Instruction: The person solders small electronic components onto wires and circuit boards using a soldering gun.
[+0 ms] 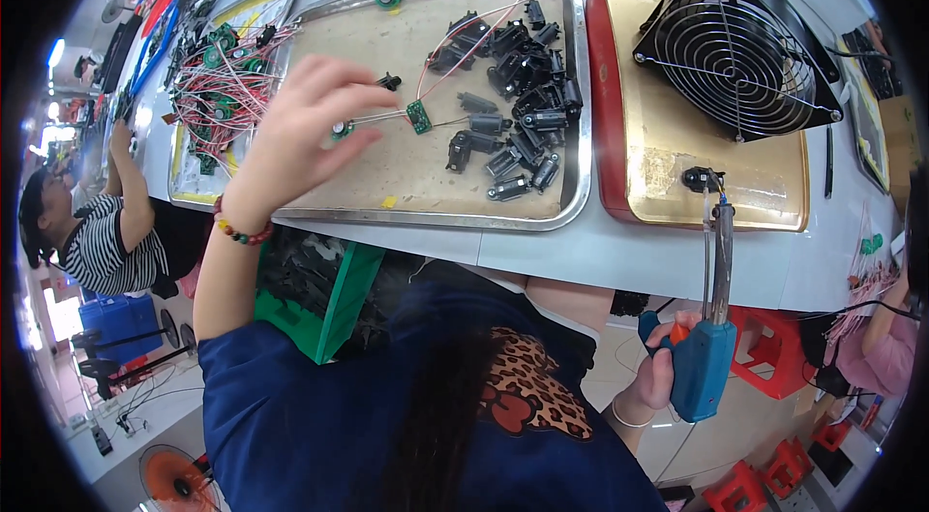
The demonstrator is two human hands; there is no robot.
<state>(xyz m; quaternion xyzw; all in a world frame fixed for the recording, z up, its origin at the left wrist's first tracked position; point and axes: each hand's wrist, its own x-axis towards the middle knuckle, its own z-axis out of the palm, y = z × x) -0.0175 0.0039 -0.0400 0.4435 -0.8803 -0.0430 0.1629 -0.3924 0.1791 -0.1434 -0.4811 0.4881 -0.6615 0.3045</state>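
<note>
My left hand (314,120) hovers over a metal tray (416,215), fingers stretched and thumb apart, with nothing visibly held. Beside its fingertips are a small black part (389,81) and a green circuit board (418,116) with thin red and white wires. A round green piece (341,129) shows between thumb and fingers. My right hand (656,375) is wrapped round the handle of a blue soldering gun (704,372). Its long tip points away from me and meets a small black part (696,179) on a gold-coloured tin (668,159); whether they touch, I cannot tell.
Several black plastic housings (527,76) fill the tray's right side. A black fan (740,47) with a wire guard sits on the tin. Wired green boards (223,76) crowd a tray at left. A green bin (348,294) is below the table edge. Another person (92,222) is at left.
</note>
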